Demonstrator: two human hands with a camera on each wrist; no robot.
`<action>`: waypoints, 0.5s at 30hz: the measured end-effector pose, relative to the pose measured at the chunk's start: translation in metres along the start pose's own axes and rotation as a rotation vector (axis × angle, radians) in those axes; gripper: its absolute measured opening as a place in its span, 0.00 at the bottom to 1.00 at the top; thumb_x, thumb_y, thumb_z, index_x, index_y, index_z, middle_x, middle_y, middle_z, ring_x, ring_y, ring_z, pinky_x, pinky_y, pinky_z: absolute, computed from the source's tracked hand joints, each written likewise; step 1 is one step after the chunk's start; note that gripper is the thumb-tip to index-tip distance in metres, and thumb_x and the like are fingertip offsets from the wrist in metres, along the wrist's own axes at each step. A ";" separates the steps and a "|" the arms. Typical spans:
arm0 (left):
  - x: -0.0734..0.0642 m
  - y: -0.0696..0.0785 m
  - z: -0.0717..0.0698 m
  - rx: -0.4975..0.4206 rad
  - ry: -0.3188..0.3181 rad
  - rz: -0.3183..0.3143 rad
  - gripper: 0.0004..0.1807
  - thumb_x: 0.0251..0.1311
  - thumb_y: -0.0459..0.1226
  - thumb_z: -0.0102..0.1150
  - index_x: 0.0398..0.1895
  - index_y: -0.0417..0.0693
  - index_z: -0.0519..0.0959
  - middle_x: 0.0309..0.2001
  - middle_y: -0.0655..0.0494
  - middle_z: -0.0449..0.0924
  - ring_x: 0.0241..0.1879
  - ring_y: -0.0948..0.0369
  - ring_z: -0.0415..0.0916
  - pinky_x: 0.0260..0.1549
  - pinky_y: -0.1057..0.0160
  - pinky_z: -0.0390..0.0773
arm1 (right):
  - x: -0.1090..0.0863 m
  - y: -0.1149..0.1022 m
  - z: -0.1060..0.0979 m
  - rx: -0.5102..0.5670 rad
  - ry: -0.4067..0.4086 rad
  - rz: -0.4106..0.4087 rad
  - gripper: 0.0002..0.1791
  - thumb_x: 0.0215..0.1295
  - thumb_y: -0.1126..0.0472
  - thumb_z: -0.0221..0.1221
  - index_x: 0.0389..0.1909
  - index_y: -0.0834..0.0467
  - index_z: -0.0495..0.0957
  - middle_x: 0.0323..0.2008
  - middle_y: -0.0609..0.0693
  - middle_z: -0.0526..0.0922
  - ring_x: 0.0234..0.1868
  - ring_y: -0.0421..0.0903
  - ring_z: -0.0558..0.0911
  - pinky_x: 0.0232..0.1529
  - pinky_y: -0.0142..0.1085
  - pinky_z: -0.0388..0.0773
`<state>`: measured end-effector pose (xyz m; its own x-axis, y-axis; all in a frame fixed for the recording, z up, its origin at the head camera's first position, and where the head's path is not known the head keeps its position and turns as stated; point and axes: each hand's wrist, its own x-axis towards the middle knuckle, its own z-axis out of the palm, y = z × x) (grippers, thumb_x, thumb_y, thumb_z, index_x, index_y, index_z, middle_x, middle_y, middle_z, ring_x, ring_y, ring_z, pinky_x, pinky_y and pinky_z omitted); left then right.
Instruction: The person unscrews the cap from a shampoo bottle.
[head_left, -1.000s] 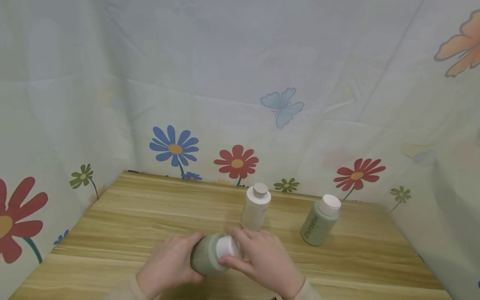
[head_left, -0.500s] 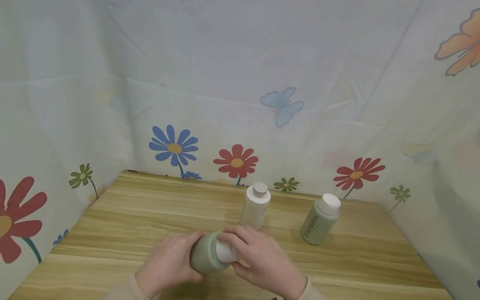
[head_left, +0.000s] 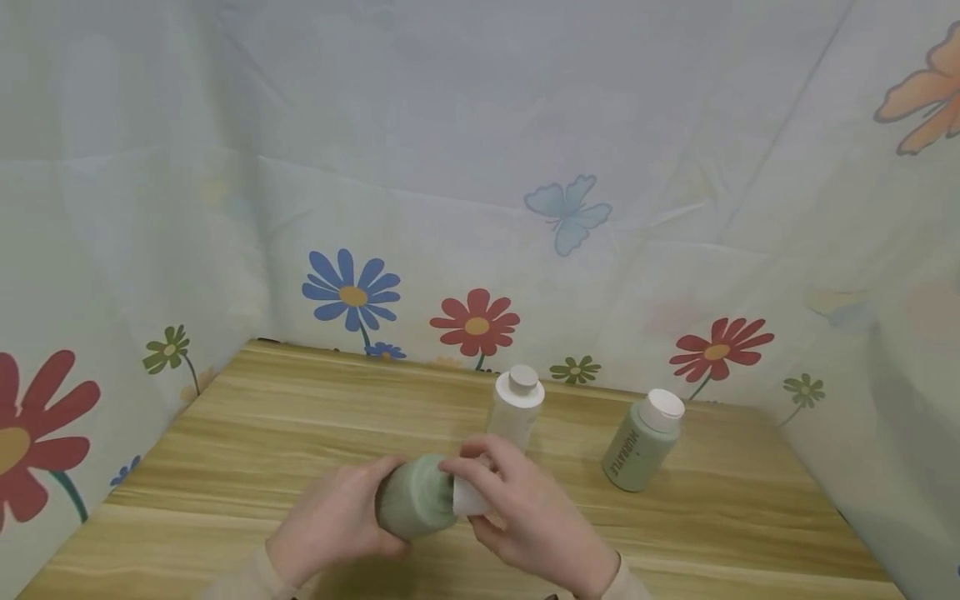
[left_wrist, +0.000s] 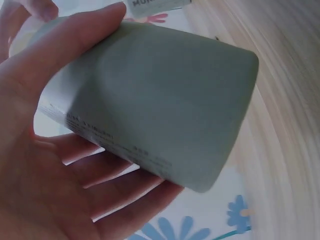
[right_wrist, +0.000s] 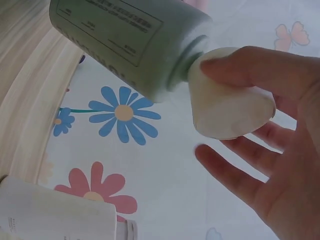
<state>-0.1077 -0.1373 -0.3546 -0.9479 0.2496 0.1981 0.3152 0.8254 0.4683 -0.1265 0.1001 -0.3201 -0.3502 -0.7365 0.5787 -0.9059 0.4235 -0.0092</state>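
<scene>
My left hand (head_left: 337,518) grips a pale green bottle (head_left: 412,500) round its body, thumb on one side and fingers on the other. The bottle is tilted, its neck toward my right hand (head_left: 532,521). Between the thumb and fingers of the right hand is a white cap (right_wrist: 230,115). In the right wrist view the cap sits askew at the end of the bottle, and the green neck (right_wrist: 187,62) shows beside its edge. Small print runs along the bottle's side in the left wrist view.
Behind the hands stands a white bottle (head_left: 516,412) with a greyish cap. To the right is another green bottle (head_left: 637,450) with a white cap and dark lettering. A curtain (head_left: 420,208) with flowers and butterflies surrounds the wooden table (head_left: 315,400).
The right hand has turned the white cap and drawn it to the right, away from the bottle's body; the neck now shows. The left hand keeps its grip, with the bottle slightly higher.
</scene>
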 end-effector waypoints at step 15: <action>0.002 -0.058 -0.045 -0.345 -0.094 0.023 0.44 0.33 0.50 0.79 0.60 0.52 0.73 0.51 0.57 0.81 0.51 0.54 0.77 0.48 0.50 0.74 | 0.003 -0.002 0.022 0.368 0.014 0.122 0.34 0.47 0.68 0.71 0.58 0.52 0.71 0.55 0.45 0.75 0.55 0.41 0.76 0.54 0.34 0.77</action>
<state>-0.1259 -0.2075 -0.3429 -0.9353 0.3249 0.1399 0.3188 0.6031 0.7312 -0.1309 0.0851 -0.3364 -0.4600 -0.6841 0.5660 -0.8834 0.2885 -0.3693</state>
